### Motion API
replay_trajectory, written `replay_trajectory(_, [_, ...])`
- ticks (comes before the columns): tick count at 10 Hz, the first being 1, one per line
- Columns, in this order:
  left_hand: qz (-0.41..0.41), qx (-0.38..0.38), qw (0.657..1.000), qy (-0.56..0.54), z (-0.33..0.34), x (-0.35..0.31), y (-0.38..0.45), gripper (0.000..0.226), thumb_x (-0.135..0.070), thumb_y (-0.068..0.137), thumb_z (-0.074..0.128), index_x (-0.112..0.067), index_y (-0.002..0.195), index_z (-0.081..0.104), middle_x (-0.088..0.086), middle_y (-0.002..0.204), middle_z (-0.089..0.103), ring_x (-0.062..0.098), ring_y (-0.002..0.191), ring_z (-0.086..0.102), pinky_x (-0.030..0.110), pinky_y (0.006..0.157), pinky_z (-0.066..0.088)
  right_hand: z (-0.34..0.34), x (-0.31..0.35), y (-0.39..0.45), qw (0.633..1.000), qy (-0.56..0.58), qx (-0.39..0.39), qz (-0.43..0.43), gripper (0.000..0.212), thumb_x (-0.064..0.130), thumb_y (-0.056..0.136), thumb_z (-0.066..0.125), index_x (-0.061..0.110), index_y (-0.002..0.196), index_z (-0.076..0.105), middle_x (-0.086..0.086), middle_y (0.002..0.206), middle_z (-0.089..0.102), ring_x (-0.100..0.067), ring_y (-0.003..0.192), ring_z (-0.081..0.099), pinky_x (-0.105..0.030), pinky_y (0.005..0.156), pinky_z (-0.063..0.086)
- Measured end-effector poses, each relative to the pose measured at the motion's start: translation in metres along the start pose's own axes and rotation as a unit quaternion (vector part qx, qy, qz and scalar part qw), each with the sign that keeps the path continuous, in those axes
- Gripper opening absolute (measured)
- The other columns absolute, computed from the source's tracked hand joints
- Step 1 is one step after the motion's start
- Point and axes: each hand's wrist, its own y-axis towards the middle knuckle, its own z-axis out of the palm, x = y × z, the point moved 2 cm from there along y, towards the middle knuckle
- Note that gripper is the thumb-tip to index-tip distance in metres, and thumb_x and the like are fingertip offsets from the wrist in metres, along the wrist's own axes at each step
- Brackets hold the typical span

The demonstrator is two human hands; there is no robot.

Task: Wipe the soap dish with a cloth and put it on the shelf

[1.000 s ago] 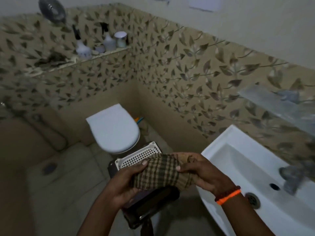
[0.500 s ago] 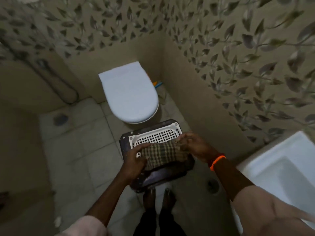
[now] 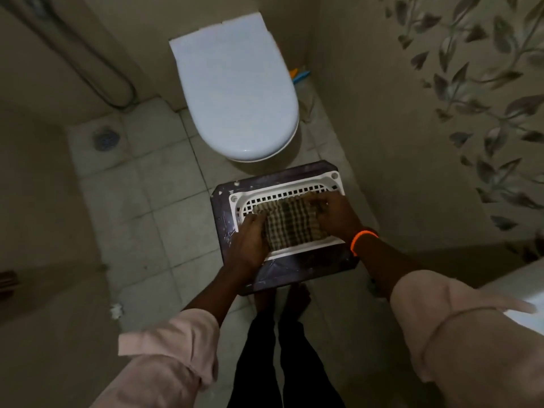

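So the soap dish (image 3: 290, 193) is a white plastic rectangular tray with rounded corners, a raised rim and a grid of little square holes across the bottom, plus a small round hole in each far corner. Its long axis runs left to right across the view, tilted a bit so the right end sits further from the person than the left. It's lying flat on a dark, glossy, scuffed-up rectangular stool (image 3: 223, 219) with white paint specks on it, which stands on the pale tiled floor (image 3: 153, 201) right in front of the closed white toilet (image 3: 235, 95). A checked brown-and-cream woven cloth (image 3: 290, 226) is spread over the near part of the dish, covering most of the grid, so only the far row or two of holes shows. The left hand (image 3: 250, 245) presses on the cloth's left edge with fingers bent over it, and the right hand (image 3: 335, 214), orange band (image 3: 360, 238) on the wrist, has its fingers curled down on the right end of the cloth. Both rolled-up sleeves are pale pink fabric. Leaf-pattern tiles (image 3: 485, 92) on the right wall, and a round floor drain (image 3: 105, 139) off to the left.
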Motion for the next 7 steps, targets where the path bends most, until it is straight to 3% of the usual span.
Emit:
replay_trajectory(1, [-0.010, -0.009, 0.999, 0.044, 0.006, -0.001, 0.004, 0.062, -0.004, 0.086, 0.062, -0.017, 0.144, 0.043, 0.015, 0.138, 0.049, 0.041, 0.107, 0.064, 0.051, 0.084, 0.057, 0.006, -0.008, 0.004, 0.999, -0.047, -0.016, -0.020, 0.052, -0.009, 0.068, 0.056, 0.015, 0.112, 0.074, -0.010, 0.112, 0.073, -0.024, 0.105, 0.069, -0.044, 0.094, 0.056])
replay_trajectory(2, [-0.018, -0.026, 0.994, 0.107, 0.009, -0.005, 0.004, 0.051, -0.008, 0.093, 0.056, -0.014, 0.142, 0.040, 0.016, 0.141, 0.045, 0.041, 0.097, 0.067, 0.046, 0.073, 0.055, 0.006, 0.000, 0.002, 0.992, -0.119, -0.035, -0.035, 0.052, -0.007, 0.070, 0.056, 0.021, 0.112, 0.072, -0.010, 0.110, 0.062, -0.027, 0.097, 0.063, -0.042, 0.086, 0.056])
replay_trajectory(3, [-0.040, -0.037, 0.987, 0.149, 0.010, -0.009, 0.002, 0.050, -0.011, 0.095, 0.057, -0.014, 0.142, 0.040, 0.017, 0.145, 0.039, 0.039, 0.095, 0.068, 0.046, 0.074, 0.056, 0.006, 0.007, -0.004, 0.981, -0.186, -0.059, -0.010, 0.049, 0.001, 0.077, 0.055, 0.029, 0.116, 0.068, -0.007, 0.114, 0.051, -0.026, 0.092, 0.060, -0.036, 0.077, 0.052])
replay_trajectory(4, [-0.039, -0.039, 0.986, 0.160, 0.011, -0.008, -0.001, 0.060, -0.012, 0.088, 0.068, -0.014, 0.141, 0.040, 0.020, 0.147, 0.036, 0.038, 0.097, 0.068, 0.044, 0.073, 0.058, 0.008, 0.009, -0.009, 0.974, -0.212, -0.075, -0.023, 0.042, 0.009, 0.082, 0.056, 0.029, 0.118, 0.064, -0.008, 0.117, 0.049, -0.029, 0.101, 0.058, -0.039, 0.080, 0.052])
replay_trajectory(5, [-0.018, -0.018, 0.980, 0.199, 0.017, 0.000, -0.005, 0.095, -0.015, 0.067, 0.086, -0.011, 0.146, 0.033, 0.022, 0.142, 0.040, 0.040, 0.107, 0.062, 0.045, 0.071, 0.060, 0.009, 0.009, -0.019, 0.967, -0.229, -0.110, -0.018, 0.034, 0.015, 0.082, 0.060, 0.025, 0.114, 0.065, -0.012, 0.119, 0.050, -0.033, 0.101, 0.057, -0.043, 0.082, 0.056])
replay_trajectory(6, [0.009, -0.015, 0.971, 0.238, 0.013, -0.006, -0.014, 0.101, -0.028, 0.059, 0.088, -0.005, 0.142, 0.035, 0.021, 0.136, 0.048, 0.041, 0.110, 0.058, 0.050, 0.075, 0.060, 0.006, 0.014, -0.040, 0.944, -0.275, -0.177, -0.040, 0.029, 0.020, 0.083, 0.062, 0.015, 0.112, 0.063, -0.021, 0.115, 0.058, -0.041, 0.093, 0.060, -0.048, 0.077, 0.057])
replay_trajectory(7, [0.040, -0.044, 0.960, 0.273, -0.001, -0.021, -0.032, 0.080, -0.029, 0.071, 0.072, 0.004, 0.139, 0.045, 0.027, 0.138, 0.054, 0.048, 0.118, 0.057, 0.055, 0.085, 0.055, 0.012, 0.032, -0.067, 0.931, -0.300, -0.178, -0.107, 0.039, 0.019, 0.079, 0.067, 0.002, 0.114, 0.063, -0.027, 0.110, 0.067, -0.045, 0.093, 0.067, -0.049, 0.075, 0.058])
